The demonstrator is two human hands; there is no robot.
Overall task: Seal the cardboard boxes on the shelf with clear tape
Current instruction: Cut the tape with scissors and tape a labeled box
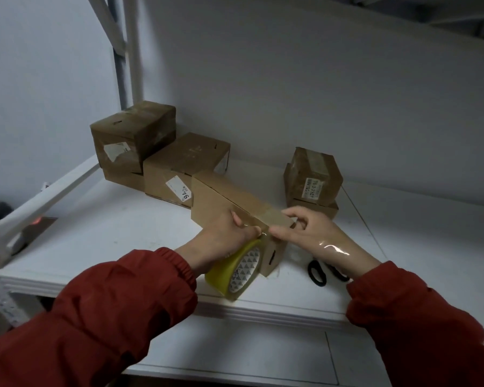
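Item: long cardboard box (pixel 221 196), lying flat near the front of a white shelf (pixel 109 233), set at a slant with its near end towards the person. A glossy band of clear tape (pixel 266 212) runs along the top of its near half. Left hand (pixel 221 236): fingers curled round a yellowish tape roll (pixel 235 270) with a triangle-patterned core, held against the box's near end face, thumb lying on the top edge. Right hand (pixel 305 227): fingers curled, thumb and forefinger pinching the band of clear tape at the box's near top edge, its thumb tip just beside the left thumb. Loose strip of clear tape (pixel 334 248): stuck across the right wrist. Both arms in red sleeves (pixel 109 317) with gathered cuffs. Scissors (pixel 317 272): black handles only, on the shelf under the right wrist, blades hidden. Back left: a worn taped box (pixel 132 132) with a torn white patch, stacked on a lower box (pixel 123 178). Just beside these, a mid-sized box (pixel 179 166) bearing a white label (pixel 179 188), touching the long box's far end. Back right: a small taped box (pixel 312 174) with a printed label, tilted atop a flat box (pixel 319 209), near the right hand. White upright post (pixel 130 51) at the shelf's back left corner; pale wall behind.
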